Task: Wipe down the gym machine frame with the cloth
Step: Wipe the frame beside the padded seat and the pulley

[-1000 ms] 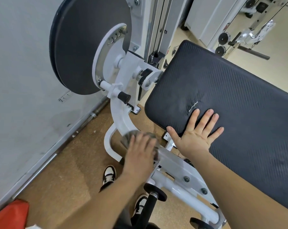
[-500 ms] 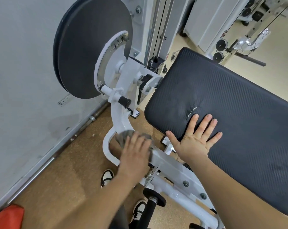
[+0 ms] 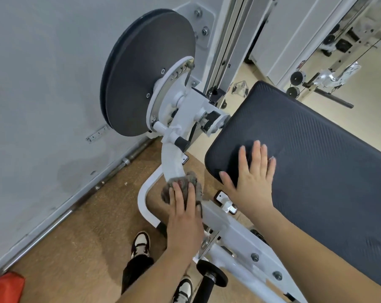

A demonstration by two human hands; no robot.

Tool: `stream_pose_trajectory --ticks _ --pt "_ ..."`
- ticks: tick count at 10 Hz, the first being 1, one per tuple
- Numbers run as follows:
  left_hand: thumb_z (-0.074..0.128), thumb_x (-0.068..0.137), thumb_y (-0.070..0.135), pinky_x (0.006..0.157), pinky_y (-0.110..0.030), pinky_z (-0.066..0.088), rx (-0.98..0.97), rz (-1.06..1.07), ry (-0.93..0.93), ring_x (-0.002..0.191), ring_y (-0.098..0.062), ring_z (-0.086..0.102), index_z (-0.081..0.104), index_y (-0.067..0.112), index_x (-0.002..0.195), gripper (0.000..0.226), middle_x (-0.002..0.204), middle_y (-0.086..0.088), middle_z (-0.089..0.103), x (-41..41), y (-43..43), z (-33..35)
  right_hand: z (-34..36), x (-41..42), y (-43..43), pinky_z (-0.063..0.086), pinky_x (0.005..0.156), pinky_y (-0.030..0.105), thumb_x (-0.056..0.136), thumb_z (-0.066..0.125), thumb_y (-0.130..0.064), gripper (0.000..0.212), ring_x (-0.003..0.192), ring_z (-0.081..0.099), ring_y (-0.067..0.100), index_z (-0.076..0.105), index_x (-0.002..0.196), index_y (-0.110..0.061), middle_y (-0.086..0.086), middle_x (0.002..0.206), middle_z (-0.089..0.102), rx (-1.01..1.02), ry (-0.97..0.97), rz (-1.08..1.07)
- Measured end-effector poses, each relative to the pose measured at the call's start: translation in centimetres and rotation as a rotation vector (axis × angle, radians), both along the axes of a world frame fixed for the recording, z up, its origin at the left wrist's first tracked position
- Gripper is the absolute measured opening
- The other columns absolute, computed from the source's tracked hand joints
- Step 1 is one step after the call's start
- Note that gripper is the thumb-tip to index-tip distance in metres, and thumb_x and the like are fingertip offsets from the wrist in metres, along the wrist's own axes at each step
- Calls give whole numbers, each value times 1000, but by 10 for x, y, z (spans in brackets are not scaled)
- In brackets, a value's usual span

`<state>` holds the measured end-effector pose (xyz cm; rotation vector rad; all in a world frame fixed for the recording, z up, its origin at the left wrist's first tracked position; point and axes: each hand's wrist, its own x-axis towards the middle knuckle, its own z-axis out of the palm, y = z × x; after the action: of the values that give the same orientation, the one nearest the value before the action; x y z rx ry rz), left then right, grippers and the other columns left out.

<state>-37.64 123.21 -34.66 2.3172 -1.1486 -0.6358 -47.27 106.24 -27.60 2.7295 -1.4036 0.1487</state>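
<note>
The white gym machine frame curves down from a large black disc to a boxy white beam. My left hand presses a grey cloth onto the lower end of the curved arm, where it meets the beam. The cloth bunches under and ahead of my fingers. My right hand lies flat, fingers spread, on the near corner of the black padded seat, holding nothing.
A grey wall stands close on the left, with a metal bar along its base. A black-tipped handle sticks up below my left arm. My shoes stand on the brown floor. Other machines are at the back right.
My left hand has pushed the cloth up along the frame toward the curved arm. The right hand has stayed flat on the pad.
</note>
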Motion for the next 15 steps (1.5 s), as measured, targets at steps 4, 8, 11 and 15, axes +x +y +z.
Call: stream_pose_trajectory --ticks 4,8,11,15 --pt "44 106 42 123 -36 22 -243 197 69 159 -29 3 -16 22 162 85 169 1 -26 83 -57 -13 -16 26 -43 11 128 56 101 49 -51 71 156 22 40 45 150 1 24 162 33 -206 -16 151" --pt "30 109 41 127 -38 1 -200 153 23 158 -24 -20 -19 17 161 76 167 0 -33 74 -57 -15 -18 23 -41 13 127 58 101 49 -48 71 156 20 40 43 151 2 25 162 33 -218 -65 162" --pt "26 109 38 128 -51 7 -204 196 69 158 -27 -18 -16 13 162 72 170 -6 -26 7 -30 -26 -19 23 -39 13 127 58 101 48 -48 72 156 19 40 42 152 2 25 163 31 -220 -54 155" --pt "38 107 40 120 -31 19 -207 449 212 156 -32 13 -12 15 163 79 170 -11 -7 25 -56 -9 -20 24 -42 11 128 57 103 44 -50 71 157 17 39 39 154 -1 24 165 29 -223 -37 154"
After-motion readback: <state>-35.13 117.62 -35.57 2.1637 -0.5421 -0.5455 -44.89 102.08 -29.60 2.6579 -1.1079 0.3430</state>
